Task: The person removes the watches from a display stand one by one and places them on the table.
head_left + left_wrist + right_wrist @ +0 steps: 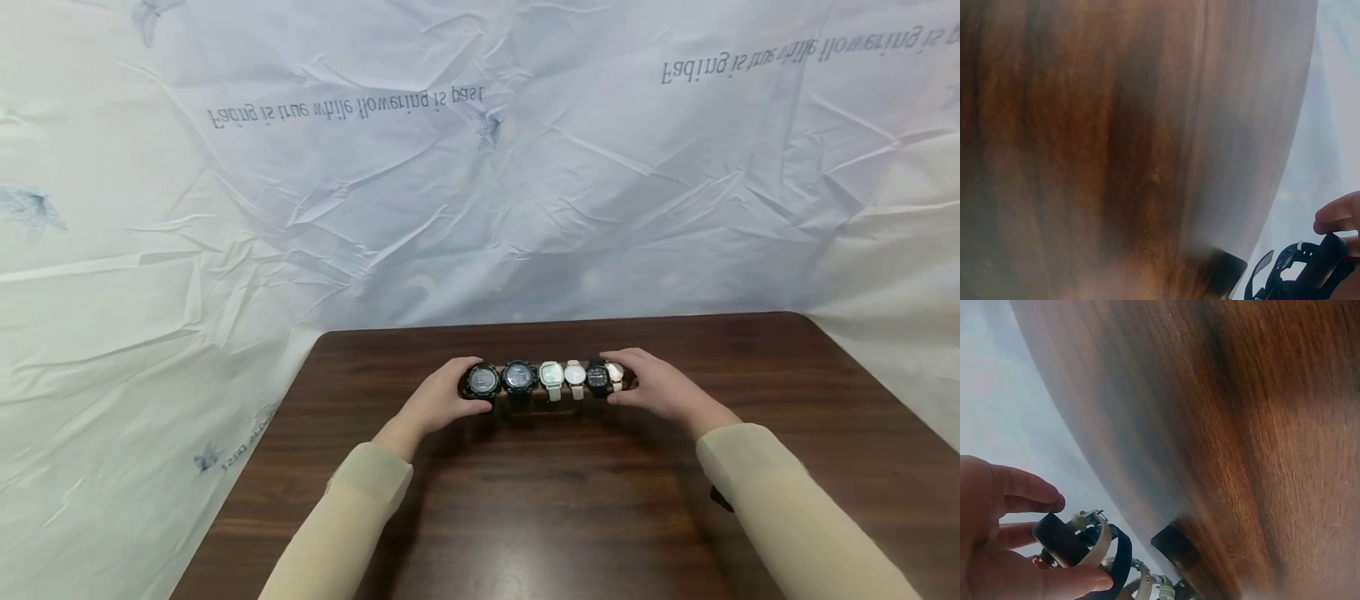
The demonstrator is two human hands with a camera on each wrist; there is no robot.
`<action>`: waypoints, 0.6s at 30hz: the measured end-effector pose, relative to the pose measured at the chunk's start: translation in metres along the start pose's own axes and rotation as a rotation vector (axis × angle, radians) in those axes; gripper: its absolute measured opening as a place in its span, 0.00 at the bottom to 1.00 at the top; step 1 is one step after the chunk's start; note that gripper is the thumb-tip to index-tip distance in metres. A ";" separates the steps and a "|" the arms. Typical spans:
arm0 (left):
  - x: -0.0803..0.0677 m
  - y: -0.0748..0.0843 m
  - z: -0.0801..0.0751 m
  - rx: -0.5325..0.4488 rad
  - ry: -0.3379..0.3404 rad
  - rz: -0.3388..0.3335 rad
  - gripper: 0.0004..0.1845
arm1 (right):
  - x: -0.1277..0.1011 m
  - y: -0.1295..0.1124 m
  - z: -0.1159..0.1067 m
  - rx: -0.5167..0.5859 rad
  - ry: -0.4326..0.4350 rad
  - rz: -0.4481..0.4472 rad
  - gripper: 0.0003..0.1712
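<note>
From the head cam, there's a watch stand (545, 400) sitting on a dark wood table (570, 517), a bit back from the middle, with six watches lined up along its bar: two chunky black watches (498, 379) on the left, then a pale green watch (552, 375), a white watch (575, 375), a small black watch (597, 377) and a cream watch (615, 372) at the right end. The stand sits right between the two hands, one at each end of the bar. The left hand (441, 402) is cupped around the left end, fingers curled over the outermost black watch with the thumb underneath. The right hand (660, 386) does the same on the right end, fingers wrapped over the cream watch. Both arms are in beige sleeves (780, 508), and there's a crinkled white sheet (480, 167) with printed text hanging behind the table. The left wrist cam is pretty blurry, mostly wood grain, but in the bottom right corner you can see fingertips (1338, 215) pressed onto a black strap (1300, 272), so that hand is gripping. The right wrist cam shows it clearer: the fingers (1025, 490) and thumb are pinching the dark end of the bar (1060, 539), with the cream strap and a black strap looped just beside them, and the stand's dark base (1175, 547) resting on the wood.
</note>
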State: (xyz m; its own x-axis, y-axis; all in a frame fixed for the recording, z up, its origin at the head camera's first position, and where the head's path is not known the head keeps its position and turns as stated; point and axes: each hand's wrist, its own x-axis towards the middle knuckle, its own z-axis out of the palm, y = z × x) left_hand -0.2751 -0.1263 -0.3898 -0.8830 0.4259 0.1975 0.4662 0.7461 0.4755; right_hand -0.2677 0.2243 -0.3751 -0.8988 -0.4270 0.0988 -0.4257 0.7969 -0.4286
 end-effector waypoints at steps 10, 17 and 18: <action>0.002 0.004 -0.003 0.021 -0.030 -0.027 0.40 | -0.004 0.006 -0.004 0.008 0.016 -0.011 0.40; 0.003 0.007 -0.006 0.010 -0.064 -0.040 0.39 | -0.004 0.006 -0.006 -0.021 -0.019 0.017 0.41; 0.003 0.007 -0.007 0.009 -0.069 -0.040 0.39 | -0.004 0.007 -0.007 -0.025 -0.019 0.024 0.40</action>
State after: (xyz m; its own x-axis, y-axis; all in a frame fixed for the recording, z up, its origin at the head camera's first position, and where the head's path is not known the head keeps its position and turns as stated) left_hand -0.2747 -0.1234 -0.3801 -0.8951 0.4298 0.1187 0.4314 0.7674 0.4743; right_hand -0.2673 0.2345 -0.3721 -0.9066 -0.4159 0.0716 -0.4071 0.8170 -0.4084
